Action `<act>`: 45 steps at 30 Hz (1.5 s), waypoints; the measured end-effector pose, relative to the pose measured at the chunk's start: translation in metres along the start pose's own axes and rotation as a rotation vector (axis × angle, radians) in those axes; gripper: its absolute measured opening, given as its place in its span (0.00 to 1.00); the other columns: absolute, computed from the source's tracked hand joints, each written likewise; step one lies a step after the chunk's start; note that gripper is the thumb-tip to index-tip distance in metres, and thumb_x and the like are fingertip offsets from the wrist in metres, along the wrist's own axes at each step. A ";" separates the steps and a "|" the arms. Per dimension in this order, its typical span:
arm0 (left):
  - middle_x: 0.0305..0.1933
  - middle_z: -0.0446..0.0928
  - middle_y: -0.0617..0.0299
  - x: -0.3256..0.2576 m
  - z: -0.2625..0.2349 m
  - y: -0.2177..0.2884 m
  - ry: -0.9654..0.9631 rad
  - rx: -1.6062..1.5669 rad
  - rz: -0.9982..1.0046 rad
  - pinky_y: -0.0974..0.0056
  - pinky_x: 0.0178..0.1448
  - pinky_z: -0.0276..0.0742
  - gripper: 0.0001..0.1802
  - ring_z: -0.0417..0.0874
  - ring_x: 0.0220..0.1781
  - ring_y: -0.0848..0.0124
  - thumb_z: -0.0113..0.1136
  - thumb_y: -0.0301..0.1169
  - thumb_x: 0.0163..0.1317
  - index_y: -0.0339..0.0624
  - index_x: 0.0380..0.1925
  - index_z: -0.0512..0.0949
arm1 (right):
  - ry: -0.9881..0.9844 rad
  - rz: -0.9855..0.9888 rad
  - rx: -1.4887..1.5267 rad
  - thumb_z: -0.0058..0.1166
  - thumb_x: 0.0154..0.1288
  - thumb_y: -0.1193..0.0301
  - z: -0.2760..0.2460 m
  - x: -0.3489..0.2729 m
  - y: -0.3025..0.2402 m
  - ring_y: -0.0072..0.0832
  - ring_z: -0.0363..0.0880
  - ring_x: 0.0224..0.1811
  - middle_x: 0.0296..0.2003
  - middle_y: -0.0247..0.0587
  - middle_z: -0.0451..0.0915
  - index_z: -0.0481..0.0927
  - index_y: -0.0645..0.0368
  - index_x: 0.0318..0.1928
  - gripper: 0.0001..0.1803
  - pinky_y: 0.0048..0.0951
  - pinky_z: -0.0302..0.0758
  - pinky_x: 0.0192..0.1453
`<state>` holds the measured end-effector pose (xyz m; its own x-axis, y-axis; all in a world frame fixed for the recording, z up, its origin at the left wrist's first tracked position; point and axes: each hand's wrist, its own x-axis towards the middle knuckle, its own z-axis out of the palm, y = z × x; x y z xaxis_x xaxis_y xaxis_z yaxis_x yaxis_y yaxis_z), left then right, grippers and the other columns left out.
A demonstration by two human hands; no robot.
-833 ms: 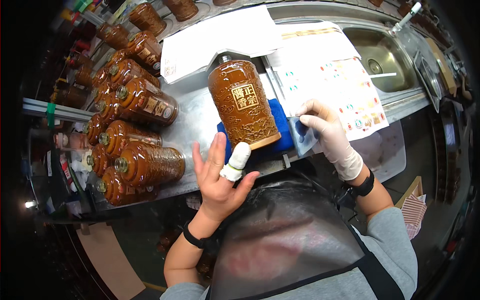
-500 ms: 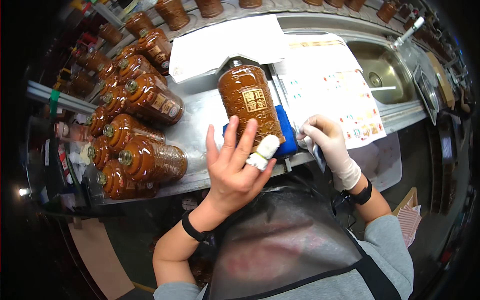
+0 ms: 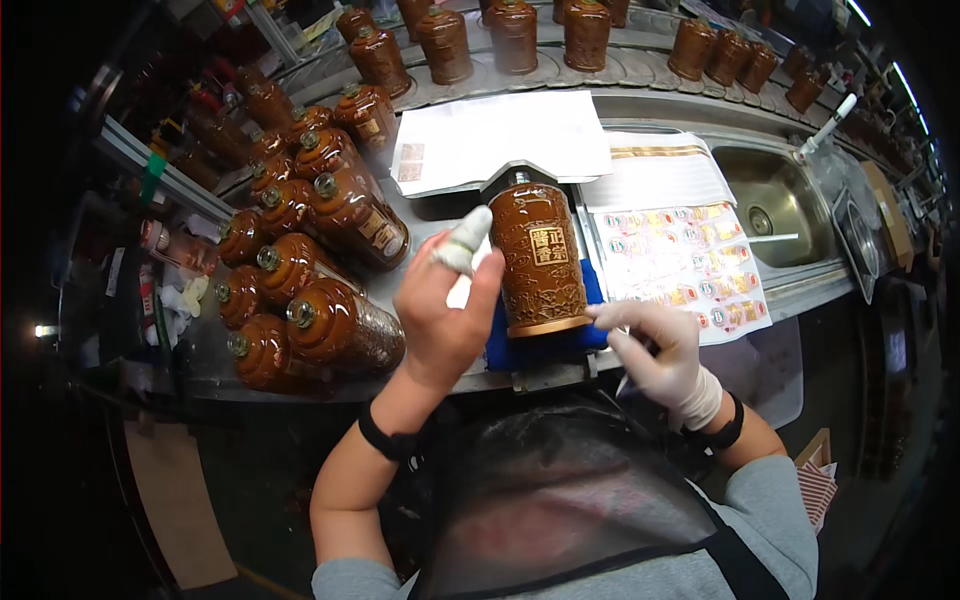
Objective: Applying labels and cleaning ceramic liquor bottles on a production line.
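Note:
A brown glazed bottle (image 3: 537, 295) with raised relief and a gold square panel lies on a blue cloth pad (image 3: 500, 352), its neck in a dark notched rest (image 3: 492, 185). At the bottle's left side is my left hand (image 3: 445, 315), bare except for a white wrapping on one finger; its thumb stands apart from that finger. Pale white shows in the gap, which I cannot make out. My right hand (image 3: 660, 360), in a white glove, has its fingertips at the bottle's lower right corner. Its other fingers are curled, with a small pale edge showing below them.
Several brown bottles (image 3: 345, 325) stand close together on the left. White paper (image 3: 500, 135) lies behind the rest, and a sheet of colourful stickers (image 3: 680, 265) lies to the right. Beyond are a steel sink (image 3: 765, 185) and a conveyor (image 3: 470, 90) carrying more bottles.
My left hand has come off the bottle's lower front to its left side. My right hand's fingertips have moved to the bottle's base corner. The whole view has shifted, showing more of the conveyor.

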<state>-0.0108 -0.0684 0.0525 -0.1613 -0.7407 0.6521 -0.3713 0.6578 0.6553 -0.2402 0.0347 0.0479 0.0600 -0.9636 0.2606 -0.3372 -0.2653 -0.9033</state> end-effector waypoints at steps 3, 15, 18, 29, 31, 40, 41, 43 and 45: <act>0.29 0.83 0.52 0.023 0.014 -0.007 0.052 -0.234 -0.298 0.63 0.34 0.76 0.10 0.84 0.28 0.65 0.63 0.30 0.64 0.33 0.33 0.84 | 0.121 0.207 0.256 0.48 0.65 0.79 -0.005 0.012 0.005 0.21 0.80 0.40 0.37 0.41 0.85 0.82 0.68 0.41 0.10 0.21 0.73 0.46; 0.41 0.81 0.34 0.057 0.057 -0.043 -0.348 0.349 -0.381 0.42 0.51 0.75 0.30 0.82 0.46 0.38 0.49 0.55 0.69 0.32 0.42 0.74 | 0.028 -0.046 -0.354 0.68 0.50 0.72 0.024 0.017 0.049 0.42 0.82 0.48 0.45 0.50 0.81 0.76 0.62 0.55 0.29 0.36 0.77 0.53; 0.45 0.80 0.30 0.061 0.071 -0.059 -0.387 0.215 -0.528 0.41 0.56 0.74 0.36 0.81 0.49 0.35 0.47 0.55 0.68 0.28 0.55 0.67 | 0.060 -0.133 -0.406 0.69 0.48 0.70 0.030 0.023 0.054 0.44 0.84 0.45 0.41 0.52 0.83 0.78 0.62 0.53 0.29 0.37 0.79 0.50; 0.40 0.83 0.56 0.030 0.018 -0.041 -0.353 -0.493 -0.618 0.65 0.50 0.78 0.18 0.83 0.44 0.71 0.64 0.39 0.65 0.32 0.43 0.80 | -0.020 -0.204 -0.424 0.72 0.37 0.72 -0.019 -0.009 0.009 0.12 0.63 0.17 0.31 0.32 0.80 0.79 0.60 0.45 0.28 0.18 0.59 0.21; 0.43 0.83 0.65 0.023 -0.019 -0.025 -0.421 -0.828 -0.706 0.71 0.50 0.76 0.15 0.81 0.44 0.79 0.65 0.34 0.65 0.34 0.46 0.81 | -0.014 -0.224 -0.374 0.72 0.40 0.74 -0.018 -0.010 -0.009 0.12 0.60 0.19 0.32 0.27 0.77 0.79 0.58 0.41 0.23 0.18 0.59 0.23; 0.42 0.83 0.67 -0.067 -0.191 0.065 0.008 -0.358 -0.570 0.70 0.52 0.76 0.11 0.79 0.45 0.82 0.65 0.28 0.65 0.37 0.45 0.81 | -0.556 -0.645 -0.342 0.77 0.37 0.71 0.056 0.073 -0.060 0.42 0.84 0.38 0.37 0.45 0.83 0.81 0.62 0.46 0.30 0.33 0.78 0.43; 0.40 0.82 0.63 -0.087 -0.206 0.078 0.092 -0.114 -0.413 0.66 0.53 0.75 0.11 0.80 0.45 0.75 0.67 0.29 0.62 0.38 0.43 0.81 | -0.581 -0.603 -0.438 0.76 0.38 0.72 0.070 0.081 -0.059 0.41 0.84 0.39 0.38 0.45 0.83 0.81 0.62 0.47 0.30 0.32 0.78 0.45; 0.41 0.77 0.54 -0.127 -0.219 0.104 0.244 0.498 -0.128 0.57 0.56 0.73 0.17 0.78 0.47 0.60 0.73 0.32 0.55 0.35 0.39 0.80 | -0.641 -0.549 -0.461 0.74 0.39 0.75 0.094 0.099 -0.052 0.40 0.84 0.42 0.38 0.46 0.83 0.81 0.61 0.48 0.29 0.31 0.78 0.48; 0.42 0.72 0.49 -0.164 -0.220 0.120 0.356 0.890 -0.128 0.49 0.56 0.71 0.23 0.74 0.49 0.50 0.76 0.35 0.44 0.31 0.34 0.78 | -0.688 -0.254 -0.246 0.69 0.47 0.78 0.109 0.117 -0.040 0.27 0.82 0.36 0.34 0.35 0.83 0.82 0.63 0.46 0.22 0.25 0.76 0.43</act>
<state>0.1723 0.1625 0.1079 0.1607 -0.6182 0.7694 -0.9473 0.1222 0.2961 -0.1173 -0.0713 0.0773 0.7069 -0.6992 0.1067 -0.4291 -0.5439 -0.7212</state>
